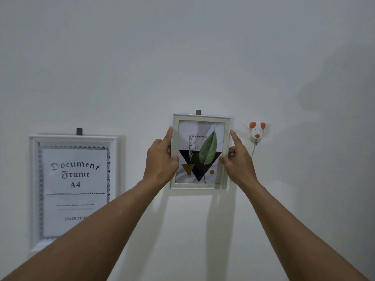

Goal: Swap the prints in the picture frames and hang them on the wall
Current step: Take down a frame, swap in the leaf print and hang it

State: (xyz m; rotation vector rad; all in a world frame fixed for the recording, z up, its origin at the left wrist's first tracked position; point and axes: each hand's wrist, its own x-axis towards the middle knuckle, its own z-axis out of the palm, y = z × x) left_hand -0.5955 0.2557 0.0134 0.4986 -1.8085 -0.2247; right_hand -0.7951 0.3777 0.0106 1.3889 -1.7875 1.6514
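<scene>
At the far left a large white frame (74,189) is hanging flat on the white wall (182,47), a dark hook (79,131) showing just above its top edge. Its sheet is reading "Document Frame A4" inside a dark ornamental border, and the person's left forearm is crossing in front of its lower right corner.

Moving right, the left hand (160,159) is gripping the left edge of a smaller pale frame (200,116) — thumb lying over the front of the moulding, forefinger stretching up along the side, the other fingers curling behind. This small frame is sitting upright against the wall, with a second dark hook (198,112) poking out at the middle of its top edge; whether it is bearing on that hook I cannot tell. Its print (208,147) is showing a green leaf, a thin stem, a black triangle, an ochre triangle and an ochre dot.

The right hand (238,161) is holding the frame's right edge the same way — thumb in front, forefinger pointing up beside the edge.

Just beside that hand, a small white animal-shaped hook (257,130) with orange ears is sticking to the wall, apart from the frame.
</scene>
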